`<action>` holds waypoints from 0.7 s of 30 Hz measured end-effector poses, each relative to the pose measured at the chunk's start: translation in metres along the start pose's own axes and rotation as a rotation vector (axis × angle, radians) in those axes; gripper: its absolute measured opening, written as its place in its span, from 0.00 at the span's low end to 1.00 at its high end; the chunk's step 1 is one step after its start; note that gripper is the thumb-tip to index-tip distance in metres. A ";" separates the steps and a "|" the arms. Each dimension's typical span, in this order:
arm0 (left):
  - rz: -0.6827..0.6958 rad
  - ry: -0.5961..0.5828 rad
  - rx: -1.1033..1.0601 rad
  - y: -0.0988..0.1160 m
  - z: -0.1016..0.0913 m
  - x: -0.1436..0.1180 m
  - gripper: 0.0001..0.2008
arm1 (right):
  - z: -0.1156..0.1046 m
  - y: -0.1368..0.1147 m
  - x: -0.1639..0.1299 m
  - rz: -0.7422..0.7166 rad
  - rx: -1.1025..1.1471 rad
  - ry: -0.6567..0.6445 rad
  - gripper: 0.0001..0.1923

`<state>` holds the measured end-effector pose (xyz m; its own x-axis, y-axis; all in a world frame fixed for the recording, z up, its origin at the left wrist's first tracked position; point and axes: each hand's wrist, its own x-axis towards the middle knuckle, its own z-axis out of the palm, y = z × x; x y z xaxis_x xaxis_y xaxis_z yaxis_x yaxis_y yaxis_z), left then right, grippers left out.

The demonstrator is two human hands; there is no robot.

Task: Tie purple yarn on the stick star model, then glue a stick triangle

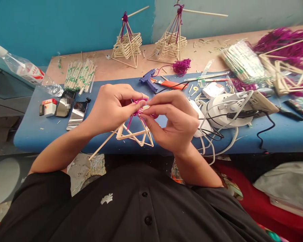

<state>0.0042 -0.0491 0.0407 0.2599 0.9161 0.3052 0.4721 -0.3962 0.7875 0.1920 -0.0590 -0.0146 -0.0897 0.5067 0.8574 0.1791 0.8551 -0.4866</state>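
Observation:
My left hand and my right hand meet above the blue table's front edge. Together they pinch the top of a small frame of pale wooden sticks, where purple-pink yarn is wound around the stick ends. The frame hangs below my fingers, and one long stick slants down to the left. My fingers hide the yarn's ends.
Two finished stick frames stand at the back. A blue glue gun, loose purple yarn, stick bundles, a white power strip with cables, phones and a plastic bottle lie around.

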 end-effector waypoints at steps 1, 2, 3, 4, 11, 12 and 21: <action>-0.010 -0.020 0.004 0.004 -0.001 0.001 0.08 | 0.000 0.002 0.000 -0.063 -0.033 0.001 0.08; -0.033 -0.048 -0.010 0.007 -0.001 0.002 0.13 | -0.001 0.004 0.000 -0.120 -0.053 -0.009 0.09; -0.059 -0.083 -0.038 0.011 -0.002 0.003 0.19 | -0.001 0.006 0.000 -0.169 -0.059 -0.027 0.09; -0.083 -0.118 -0.070 0.013 -0.003 0.004 0.24 | -0.001 0.007 -0.001 -0.202 -0.060 -0.045 0.09; -0.006 -0.196 -0.152 0.011 -0.008 0.006 0.32 | 0.002 -0.003 -0.006 0.013 -0.057 -0.026 0.06; 0.001 -0.197 -0.146 0.009 -0.009 0.005 0.32 | 0.002 -0.005 -0.006 0.052 -0.062 -0.020 0.05; 0.013 -0.125 -0.076 0.006 -0.008 -0.001 0.32 | 0.008 -0.001 -0.010 0.326 -0.042 0.017 0.08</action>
<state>0.0005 -0.0523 0.0494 0.3706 0.8943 0.2508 0.4040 -0.3983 0.8235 0.1853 -0.0637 -0.0241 -0.0047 0.7510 0.6603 0.2356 0.6425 -0.7292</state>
